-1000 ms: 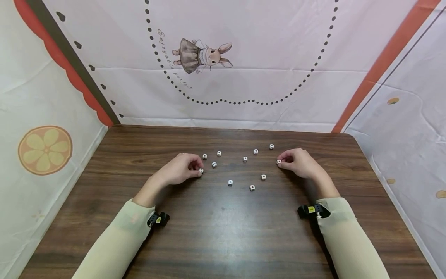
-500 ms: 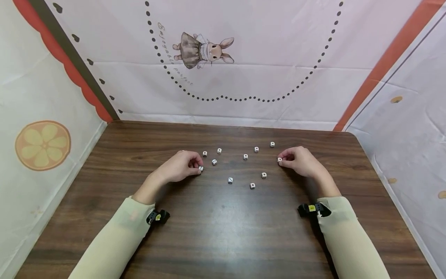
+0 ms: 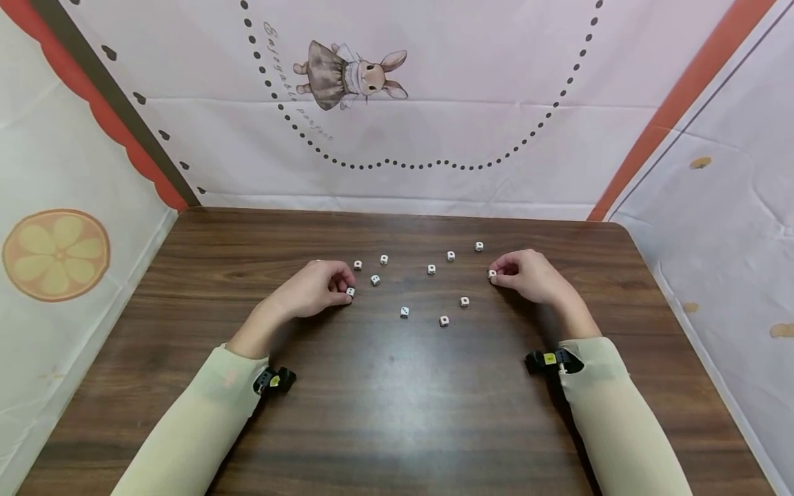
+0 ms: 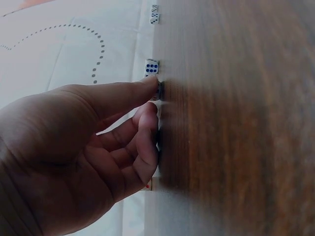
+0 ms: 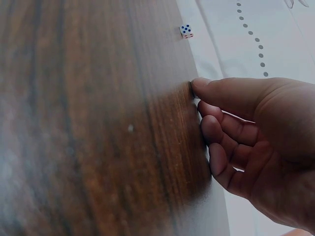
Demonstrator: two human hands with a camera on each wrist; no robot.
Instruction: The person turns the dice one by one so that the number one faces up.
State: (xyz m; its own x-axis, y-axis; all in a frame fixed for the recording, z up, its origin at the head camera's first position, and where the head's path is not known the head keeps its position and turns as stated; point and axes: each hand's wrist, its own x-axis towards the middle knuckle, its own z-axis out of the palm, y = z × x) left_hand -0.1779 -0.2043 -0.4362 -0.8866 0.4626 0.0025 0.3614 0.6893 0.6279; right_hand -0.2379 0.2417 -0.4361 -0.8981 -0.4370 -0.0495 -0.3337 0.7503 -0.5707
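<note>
Several small white dice are scattered over the far half of the brown wooden table (image 3: 397,413). At the left of the group, my left hand (image 3: 310,291) pinches a die (image 3: 350,293) between thumb and fingers, down at the tabletop. In the left wrist view that die (image 4: 157,92) is partly covered by the thumb. On the right side, my right hand (image 3: 531,277) pinches another die (image 3: 493,274) with thumb and fingertips. The right wrist view has this die hidden behind the thumb; a separate die (image 5: 186,31) stands farther off.
Between the hands lie a die showing three pips (image 3: 404,313) and a one-pip die (image 3: 444,321). Another die (image 3: 375,280) sits just right of the left hand; one more (image 3: 479,246) is near the back. Pale printed cloth (image 3: 465,69) hangs behind and at both sides.
The head view has shifted, so the whole scene sits a little higher and farther left. Both hands keep their grip on the same dice, with no clear movement across the table.
</note>
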